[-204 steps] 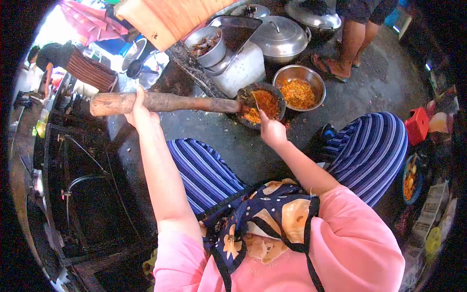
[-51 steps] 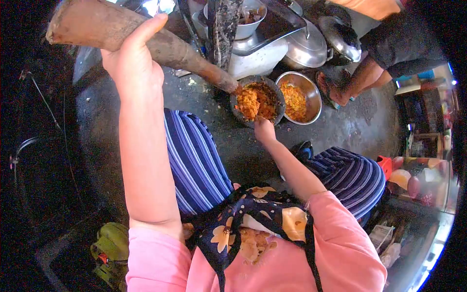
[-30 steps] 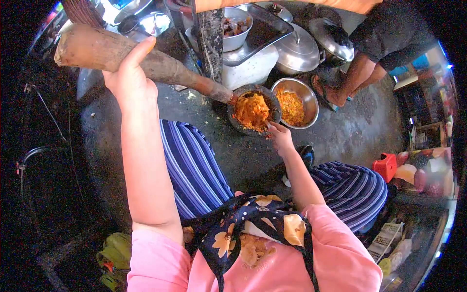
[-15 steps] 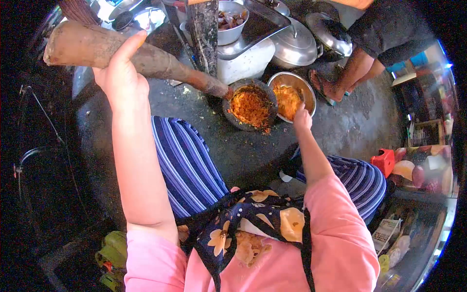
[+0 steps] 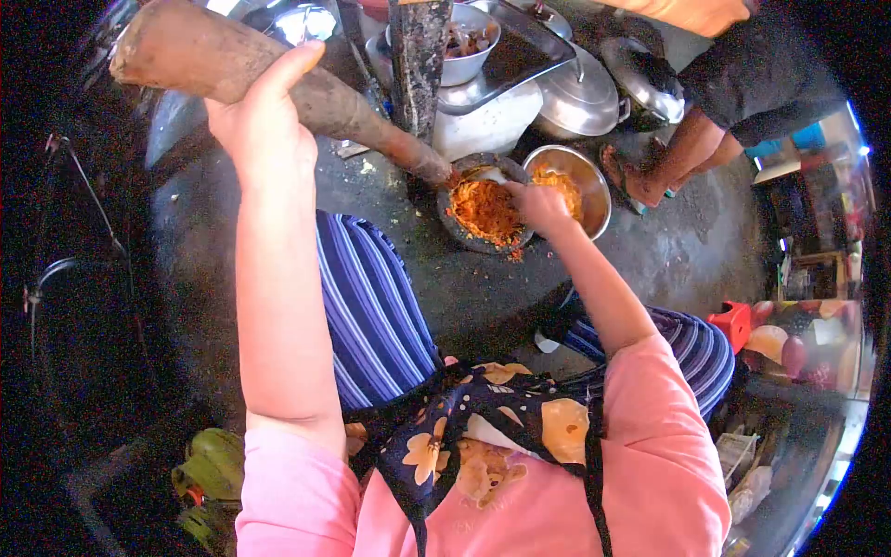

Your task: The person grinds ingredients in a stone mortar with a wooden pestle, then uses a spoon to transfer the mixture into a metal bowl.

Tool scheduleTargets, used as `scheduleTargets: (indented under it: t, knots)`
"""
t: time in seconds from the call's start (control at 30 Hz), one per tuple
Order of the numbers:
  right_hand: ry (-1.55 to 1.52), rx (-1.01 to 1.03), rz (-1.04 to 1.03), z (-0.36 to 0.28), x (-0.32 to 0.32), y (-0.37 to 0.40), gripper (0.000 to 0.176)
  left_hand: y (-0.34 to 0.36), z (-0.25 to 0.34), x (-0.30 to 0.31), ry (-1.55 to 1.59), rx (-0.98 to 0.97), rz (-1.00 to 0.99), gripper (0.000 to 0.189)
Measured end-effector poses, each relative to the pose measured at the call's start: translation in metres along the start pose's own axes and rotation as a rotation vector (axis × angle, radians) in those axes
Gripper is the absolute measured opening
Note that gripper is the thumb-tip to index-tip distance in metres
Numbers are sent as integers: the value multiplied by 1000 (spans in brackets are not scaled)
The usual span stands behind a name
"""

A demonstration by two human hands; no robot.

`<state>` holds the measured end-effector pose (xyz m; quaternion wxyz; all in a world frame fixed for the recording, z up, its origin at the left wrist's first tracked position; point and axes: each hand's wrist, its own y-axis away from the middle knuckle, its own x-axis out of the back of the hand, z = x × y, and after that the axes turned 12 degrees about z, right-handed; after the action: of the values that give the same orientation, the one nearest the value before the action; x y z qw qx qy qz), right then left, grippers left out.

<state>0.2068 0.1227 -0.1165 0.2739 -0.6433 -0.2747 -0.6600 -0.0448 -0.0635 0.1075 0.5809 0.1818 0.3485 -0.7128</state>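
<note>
My left hand is wrapped round a long, thick wooden pestle, held slanting with its narrow end at the left rim of a stone mortar. Inside the mortar lies a coarse orange-red mash, with crumbs spilled at the near rim. My right hand is closed over the mortar's right side; a pale, shiny spoon seems to reach from it into the mortar, partly blurred. Right beside the mortar stands a metal bowl holding more orange mash.
Behind the mortar are a white block, a dark post, a pot with dark pieces and a large lidded pot. Another person's feet are at the right. A red stool stands farther right.
My right hand has moved left from the metal bowl to the mortar. My left hand still grips the pestle, its narrow end still at the mortar's rim. The view has shifted slightly.
</note>
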Motion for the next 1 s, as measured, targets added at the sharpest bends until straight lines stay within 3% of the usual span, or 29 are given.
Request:
scheduleTargets:
  t: [0.1, 0.17, 0.2, 0.23, 0.3, 0.33, 0.37, 0.43, 0.5, 0.57, 0.63, 0.7, 0.83, 0.93, 1.0]
  knots:
    - [111, 180, -123, -16, -25, -4, 31, 1, 1, 1, 12, 18, -14, 57]
    - [321, 593, -285, -15, -19, 11, 27, -4, -2, 3, -64, -27, -12, 56]
    - [246, 629, -247, -7, -10, 20, 26, -5, -1, 4, -63, -27, -6, 56]
    - [252, 635, -253, -2, -2, 22, 26, -5, 0, 4, -77, -7, -6, 56]
    - [210, 373, -258, 2, 15, 23, 31, -8, 1, 7, -96, 17, 12, 56]
    - [202, 324, -252, -15, 50, 30, 50, -9, 1, 8, -90, 31, -1, 56]
    - [196, 323, -256, -15, 41, 30, 50, -10, 1, 7, -81, 42, -23, 56]
    - [162, 287, -189, -15, 22, 22, 71, -7, 1, 3, -66, 19, -37, 57]
    - [173, 364, -95, -17, 14, 25, 64, -3, 2, -1, -52, -16, -13, 58]
    - [205, 339, -281, -14, 10, 29, 59, -4, 1, 1, -44, 2, -26, 59]
    - [268, 391, -339, -1, 29, 36, 54, -4, 1, 3, -32, 19, -36, 60]
    - [215, 348, -247, 13, 48, 41, 35, -3, 1, 3, -49, -3, -33, 60]
    - [151, 209, -143, 27, 74, 36, 28, -9, -2, 4, -64, 10, -26, 59]
    - [179, 275, -214, 23, 79, 35, 25, -11, -4, 4, -36, 21, -51, 58]
    - [277, 215, -385, 11, 52, 37, 25, -11, -4, 4, -74, -6, -37, 57]
